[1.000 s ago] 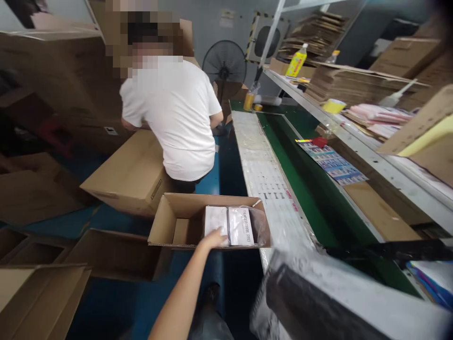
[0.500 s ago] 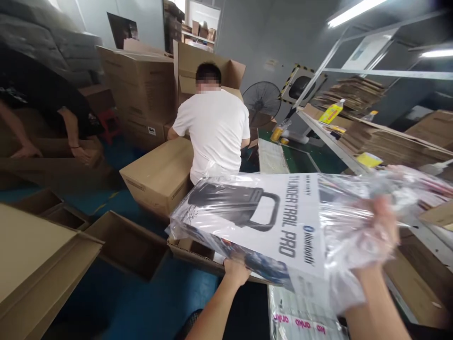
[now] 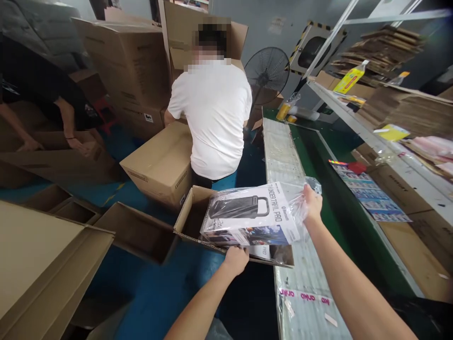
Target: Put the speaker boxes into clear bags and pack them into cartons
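A white retail box [image 3: 240, 215], printed with a black speaker with a handle and "Thunder Trail Pro", lies in a clear plastic bag. It is tilted over an open cardboard carton [image 3: 191, 210], its left end within the carton walls. My right hand [image 3: 313, 203] is closed on the gathered end of the clear bag [image 3: 297, 208] at the box's right. My left hand [image 3: 237, 259] is closed at the carton's near rim, just below the box; its fingertips are partly hidden. Beneath the bagged box, another white printed box [image 3: 261, 251] shows inside the carton.
A person in a white shirt [image 3: 215, 118] sits ahead, beside a closed carton [image 3: 159, 160]. Another person's hands [image 3: 79, 146] work on a carton at left. A conveyor bench [image 3: 300, 288] runs along the right, below a shelf [image 3: 354, 118]. Open cartons [image 3: 138, 236] stand on the blue floor.
The bagged box has moved down and away from me, into the carton opening. My right hand has moved forward and left with the bag. My left hand stays near the carton rim.
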Motion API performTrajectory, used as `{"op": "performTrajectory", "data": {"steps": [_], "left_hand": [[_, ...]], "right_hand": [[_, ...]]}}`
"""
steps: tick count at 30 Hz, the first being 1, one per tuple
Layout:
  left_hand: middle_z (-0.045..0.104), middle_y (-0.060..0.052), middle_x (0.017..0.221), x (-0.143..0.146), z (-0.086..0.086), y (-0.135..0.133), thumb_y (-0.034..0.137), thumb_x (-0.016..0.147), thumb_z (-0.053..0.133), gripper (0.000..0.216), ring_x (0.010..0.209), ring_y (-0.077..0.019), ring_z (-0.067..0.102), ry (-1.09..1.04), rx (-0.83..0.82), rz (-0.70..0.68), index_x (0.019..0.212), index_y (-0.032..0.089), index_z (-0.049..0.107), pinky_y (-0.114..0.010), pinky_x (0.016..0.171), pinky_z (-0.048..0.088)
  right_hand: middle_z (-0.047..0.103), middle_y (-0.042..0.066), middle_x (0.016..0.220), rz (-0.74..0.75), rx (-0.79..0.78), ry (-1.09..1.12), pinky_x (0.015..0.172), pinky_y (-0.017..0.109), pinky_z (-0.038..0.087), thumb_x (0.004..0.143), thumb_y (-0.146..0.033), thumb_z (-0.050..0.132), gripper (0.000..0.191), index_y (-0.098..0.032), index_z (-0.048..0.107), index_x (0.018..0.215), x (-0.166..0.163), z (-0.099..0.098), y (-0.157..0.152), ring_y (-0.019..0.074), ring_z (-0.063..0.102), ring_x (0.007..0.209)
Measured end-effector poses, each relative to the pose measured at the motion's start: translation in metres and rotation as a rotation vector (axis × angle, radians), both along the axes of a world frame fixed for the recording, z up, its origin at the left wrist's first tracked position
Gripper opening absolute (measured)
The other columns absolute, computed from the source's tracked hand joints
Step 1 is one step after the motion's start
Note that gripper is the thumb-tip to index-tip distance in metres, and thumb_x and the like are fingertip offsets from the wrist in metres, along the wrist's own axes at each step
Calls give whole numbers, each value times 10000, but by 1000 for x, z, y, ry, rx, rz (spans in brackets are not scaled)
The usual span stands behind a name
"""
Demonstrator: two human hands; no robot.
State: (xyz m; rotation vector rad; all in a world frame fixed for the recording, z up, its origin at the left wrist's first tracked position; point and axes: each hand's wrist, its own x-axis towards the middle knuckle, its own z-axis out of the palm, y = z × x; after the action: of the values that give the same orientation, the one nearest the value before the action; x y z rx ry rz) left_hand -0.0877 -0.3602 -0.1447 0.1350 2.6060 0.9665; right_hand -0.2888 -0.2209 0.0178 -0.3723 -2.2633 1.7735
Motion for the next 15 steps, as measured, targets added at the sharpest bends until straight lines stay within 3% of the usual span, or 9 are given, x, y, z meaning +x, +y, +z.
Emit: {"op": "performTrajectory", "data": {"steps": [2,4,7,10,13,15], "left_hand": [[744,-190,1013,-2,13,-13,145,715,696,246,1005,-330,690,60,51,133,959,134,725,-415,901,506],[747,-143,935,-1,25,-31,206,802,605,100,962,-291,691,107,77,365,812,173,699,-378,888,492],[720,-154,828,3,36,-74,215,901,357,327,879,-292,684,113,86,796,711,178,620,-384,812,488],[687,-140,747,-5,42,-132,227,911,259,376,835,-291,671,68,149,1087,703,186,570,-382,753,500],[696,-119,790,-40,46,-176,327,958,266,395,845,-253,678,8,311,1141,832,163,602,-353,755,533],[710,-119,846,-68,47,-183,447,971,352,417,818,-236,680,-63,430,1087,935,139,630,-354,738,554]], "right_hand": [[340,-44,508,121,72,50,468,268,247,703,-688,623,543,-235,358,561,6,3,-13,99,308,499],[316,-42,493,310,188,91,475,268,228,742,-739,556,589,-234,337,534,19,4,-34,97,288,498],[352,-20,483,581,397,147,510,275,243,840,-719,436,599,-215,370,524,42,1,-77,112,342,513],[409,-1,499,628,516,223,570,279,283,950,-597,328,582,-206,366,521,52,2,-116,120,404,535],[506,22,546,629,635,197,642,276,339,1027,-479,288,579,-193,429,544,56,3,-140,140,500,579],[586,48,598,733,749,132,678,280,379,1050,-469,290,587,-178,530,600,64,-1,-150,173,580,637]]}}
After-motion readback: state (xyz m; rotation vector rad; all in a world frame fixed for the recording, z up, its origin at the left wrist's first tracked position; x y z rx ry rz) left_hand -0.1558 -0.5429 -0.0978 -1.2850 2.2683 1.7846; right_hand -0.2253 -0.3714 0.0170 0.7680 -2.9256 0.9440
